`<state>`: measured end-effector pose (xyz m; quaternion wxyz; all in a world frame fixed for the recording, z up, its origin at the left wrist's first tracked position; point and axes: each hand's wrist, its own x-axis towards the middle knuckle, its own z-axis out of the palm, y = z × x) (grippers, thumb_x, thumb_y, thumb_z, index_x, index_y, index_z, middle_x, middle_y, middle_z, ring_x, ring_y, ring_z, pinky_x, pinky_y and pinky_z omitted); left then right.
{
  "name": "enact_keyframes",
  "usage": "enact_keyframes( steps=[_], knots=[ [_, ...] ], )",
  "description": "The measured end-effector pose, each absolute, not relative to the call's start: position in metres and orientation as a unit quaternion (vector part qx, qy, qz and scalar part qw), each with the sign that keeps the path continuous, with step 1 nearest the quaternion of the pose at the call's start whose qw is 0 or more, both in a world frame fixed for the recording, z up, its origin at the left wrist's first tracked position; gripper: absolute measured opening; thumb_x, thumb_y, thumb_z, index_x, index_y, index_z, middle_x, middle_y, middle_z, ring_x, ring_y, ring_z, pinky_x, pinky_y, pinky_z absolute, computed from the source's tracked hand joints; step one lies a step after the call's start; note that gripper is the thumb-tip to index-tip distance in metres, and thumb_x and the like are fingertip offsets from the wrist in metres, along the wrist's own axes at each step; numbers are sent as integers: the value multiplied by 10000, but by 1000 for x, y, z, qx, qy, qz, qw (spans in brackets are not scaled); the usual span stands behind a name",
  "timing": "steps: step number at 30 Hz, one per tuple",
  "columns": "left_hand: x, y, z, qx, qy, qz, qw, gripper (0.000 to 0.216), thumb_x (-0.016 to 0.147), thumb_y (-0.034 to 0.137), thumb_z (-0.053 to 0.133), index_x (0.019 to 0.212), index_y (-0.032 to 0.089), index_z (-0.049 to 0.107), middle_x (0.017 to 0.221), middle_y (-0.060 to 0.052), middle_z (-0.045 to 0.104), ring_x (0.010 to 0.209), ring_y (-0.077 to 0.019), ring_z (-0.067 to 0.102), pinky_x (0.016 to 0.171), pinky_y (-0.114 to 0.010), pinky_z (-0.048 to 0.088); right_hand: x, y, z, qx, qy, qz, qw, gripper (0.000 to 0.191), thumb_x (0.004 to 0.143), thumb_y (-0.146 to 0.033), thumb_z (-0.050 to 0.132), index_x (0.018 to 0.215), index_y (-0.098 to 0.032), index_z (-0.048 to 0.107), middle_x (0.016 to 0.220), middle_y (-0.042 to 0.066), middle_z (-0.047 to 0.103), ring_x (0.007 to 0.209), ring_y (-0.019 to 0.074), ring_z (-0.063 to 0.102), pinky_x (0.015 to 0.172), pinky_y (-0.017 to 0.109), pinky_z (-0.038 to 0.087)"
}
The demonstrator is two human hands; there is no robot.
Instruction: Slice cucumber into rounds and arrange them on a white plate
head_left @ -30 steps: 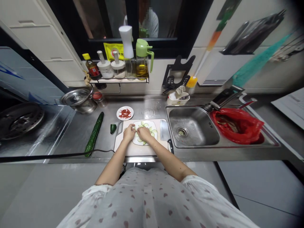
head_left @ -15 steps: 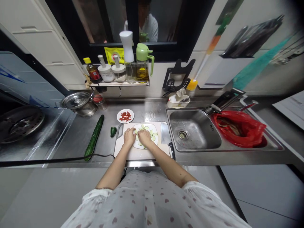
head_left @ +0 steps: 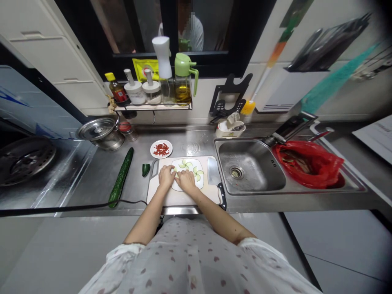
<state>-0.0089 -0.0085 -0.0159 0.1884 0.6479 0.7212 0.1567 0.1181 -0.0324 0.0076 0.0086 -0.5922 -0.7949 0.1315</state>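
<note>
Since the frame half a second earlier, the right hand (head_left: 185, 181) has shifted a little toward the near edge of the square plate (head_left: 200, 186), while the left hand (head_left: 167, 175) stays at about the same spot over that plate's left edge. Both hands have their fingertips close together above the plate, the grip narrow on each side; whether either one pinches a slice cannot be told, since the fingers hide what lies under them. Cucumber slices (head_left: 197, 177), pale with green rims, lie in curved groups on the far and right parts of the plate. It sits on a cutting board (head_left: 180, 199), with a knife (head_left: 213, 171) lying along the board's right side, its black handle pointing toward the person. Left of the board, on the steel worktop (head_left: 99, 171), are a short cucumber end (head_left: 145, 170) and, farther out, a long cucumber (head_left: 121, 177). Just beyond the board's far left corner stands a small round plate (head_left: 152, 149) of chopped red bits (head_left: 161, 149). To the right is the sink (head_left: 254, 163), with a red bag (head_left: 324, 171) past it.
</note>
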Motion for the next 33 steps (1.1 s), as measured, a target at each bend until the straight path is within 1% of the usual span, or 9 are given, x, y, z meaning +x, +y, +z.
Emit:
enact_keyframes(
  steps=[11,24,29,33],
  knots=[
    [-10,-7,-15,649,717,151,204,270,857,306,568,1105,259,664,979,-64,584,921,-199,585,821,-296,437,123,-28,10,-583,-799,149,-10,287,957,-346,464,1136,-190,625,1073,118,664,1098,256,509,907,372,317],
    [-12,-7,-16,649,713,160,211,279,851,302,580,1112,264,671,973,-58,588,921,-195,592,841,-299,437,124,-28,10,-584,-797,157,-8,297,948,-356,471,1139,-186,624,1084,125,664,1091,256,511,908,373,317],
    [-14,-6,-19,635,721,173,218,288,842,297,584,1115,256,667,939,-51,588,872,-185,593,828,-297,444,128,-28,13,-594,-787,166,13,271,957,-303,440,1108,-191,634,1083,106,665,1068,244,518,888,360,320],
    [-13,-6,-18,633,724,178,209,280,843,314,585,1102,249,670,963,-59,591,893,-195,591,839,-307,441,130,-28,13,-593,-788,164,13,264,955,-276,433,1084,-189,646,1077,104,665,1061,245,519,891,361,317]
  ],
)
